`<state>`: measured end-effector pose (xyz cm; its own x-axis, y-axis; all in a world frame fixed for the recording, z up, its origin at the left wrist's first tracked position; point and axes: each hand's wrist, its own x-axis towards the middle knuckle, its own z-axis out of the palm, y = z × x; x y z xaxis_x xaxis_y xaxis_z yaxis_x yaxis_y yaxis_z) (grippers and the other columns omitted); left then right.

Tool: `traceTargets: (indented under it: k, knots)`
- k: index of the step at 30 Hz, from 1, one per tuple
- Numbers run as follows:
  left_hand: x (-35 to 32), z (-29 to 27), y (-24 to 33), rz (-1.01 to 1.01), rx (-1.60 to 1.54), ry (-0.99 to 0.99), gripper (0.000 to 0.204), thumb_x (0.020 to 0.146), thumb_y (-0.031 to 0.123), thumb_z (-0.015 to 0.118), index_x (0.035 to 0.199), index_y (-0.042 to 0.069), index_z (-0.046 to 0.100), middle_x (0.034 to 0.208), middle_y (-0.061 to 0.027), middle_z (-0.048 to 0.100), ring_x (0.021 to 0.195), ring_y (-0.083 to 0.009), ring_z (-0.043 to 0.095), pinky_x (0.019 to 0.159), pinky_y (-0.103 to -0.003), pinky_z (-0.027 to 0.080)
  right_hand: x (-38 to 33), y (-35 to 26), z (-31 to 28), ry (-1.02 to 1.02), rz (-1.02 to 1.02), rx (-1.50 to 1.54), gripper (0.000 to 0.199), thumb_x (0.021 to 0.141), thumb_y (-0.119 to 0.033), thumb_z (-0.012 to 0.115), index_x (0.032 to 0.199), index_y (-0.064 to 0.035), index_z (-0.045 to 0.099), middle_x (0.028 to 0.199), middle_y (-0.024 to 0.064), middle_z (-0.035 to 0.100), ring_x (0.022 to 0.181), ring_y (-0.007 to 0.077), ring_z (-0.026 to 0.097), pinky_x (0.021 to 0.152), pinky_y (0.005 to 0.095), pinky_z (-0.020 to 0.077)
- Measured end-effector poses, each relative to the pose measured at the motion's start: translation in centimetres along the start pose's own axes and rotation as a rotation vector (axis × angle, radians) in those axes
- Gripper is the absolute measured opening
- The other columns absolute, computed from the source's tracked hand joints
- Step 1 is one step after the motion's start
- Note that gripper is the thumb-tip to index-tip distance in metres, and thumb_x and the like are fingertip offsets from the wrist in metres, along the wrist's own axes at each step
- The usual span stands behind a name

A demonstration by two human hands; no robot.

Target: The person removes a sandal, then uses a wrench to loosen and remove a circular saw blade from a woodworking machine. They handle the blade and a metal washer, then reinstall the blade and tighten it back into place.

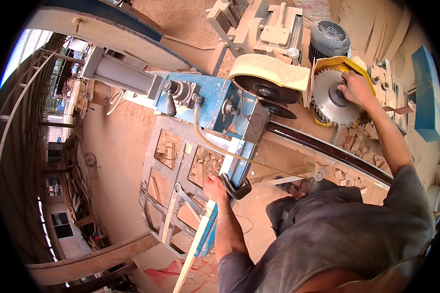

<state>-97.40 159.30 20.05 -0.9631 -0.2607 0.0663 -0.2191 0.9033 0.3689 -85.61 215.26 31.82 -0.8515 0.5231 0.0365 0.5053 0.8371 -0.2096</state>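
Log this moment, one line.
Left hand: at wood strip, beside black handle | Right hand: near centre of toothed blade | Blade: in yellow housing

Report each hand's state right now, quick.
Left hand: curled at the pale wood strip; grip can't be told.
Right hand: fingers bent, at the toothed saw blade's hub; grip can't be told.

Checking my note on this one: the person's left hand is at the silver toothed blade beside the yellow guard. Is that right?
Not quite: the hand is wrong. The head view shows the person's right hand at the silver toothed blade beside the yellow guard; the left hand is lower down, next to the black handle.
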Motion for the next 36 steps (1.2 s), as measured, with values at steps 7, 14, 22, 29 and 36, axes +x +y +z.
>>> traceTargets:
  k: [7,14,22,29,36]
  knots:
    - [-0.2,-0.4,0.5,-0.039,0.006,0.005,0.041,0.096,0.035,0.048,0.089,0.002,0.072,0.086,-0.026,0.069,0.082,-0.0456,0.066,0.075,-0.053,0.049,0.4,0.5,-0.3,0.005,-0.26,0.107,0.02,0.079,-0.007,0.068,0.098,-0.0006,0.063,0.094,0.0199,0.062,0.096,0.0408,0.062,0.084,0.0453,0.0499]
    - [0.2,-0.2,0.1,-0.043,0.033,0.021,0.036,0.095,0.032,0.049,0.091,0.006,0.074,0.087,-0.0242,0.07,0.083,-0.0438,0.067,0.076,-0.054,0.052,1.2,1.5,0.2,-0.142,-0.35,0.0,0.022,0.078,-0.007,0.069,0.098,-0.0011,0.062,0.103,0.0191,0.062,0.102,0.0378,0.06,0.087,0.0445,0.0496]
    - [0.0,-0.7,0.4,-0.041,0.009,0.013,0.037,0.095,0.033,0.048,0.092,0.005,0.073,0.088,-0.0238,0.07,0.084,-0.0428,0.068,0.077,-0.053,0.053,0.4,1.0,-0.6,-0.099,-0.315,-0.028,0.024,0.075,-0.004,0.07,0.098,-0.0018,0.064,0.098,0.0195,0.064,0.1,0.0382,0.061,0.087,0.0447,0.0498]
    - [0.0,-1.0,0.4,-0.061,-0.017,-0.021,0.039,0.096,0.033,0.047,0.094,0.005,0.074,0.091,-0.0243,0.07,0.086,-0.0433,0.068,0.079,-0.052,0.052,0.5,-0.8,-0.9,-0.101,-0.178,-0.052,0.019,0.072,0.001,0.068,0.091,-0.001,0.063,0.094,0.0177,0.063,0.1,0.0364,0.06,0.086,0.0419,0.0495]
    - [-0.1,-1.2,0.6,-0.057,-0.002,-0.017,0.038,0.095,0.032,0.049,0.095,0.005,0.074,0.09,-0.0247,0.07,0.086,-0.044,0.067,0.079,-0.052,0.052,0.3,-0.8,-0.6,-0.031,-0.131,0.042,0.018,0.07,0.001,0.07,0.087,-0.0005,0.064,0.093,0.0206,0.063,0.097,0.0382,0.061,0.083,0.0432,0.0499]
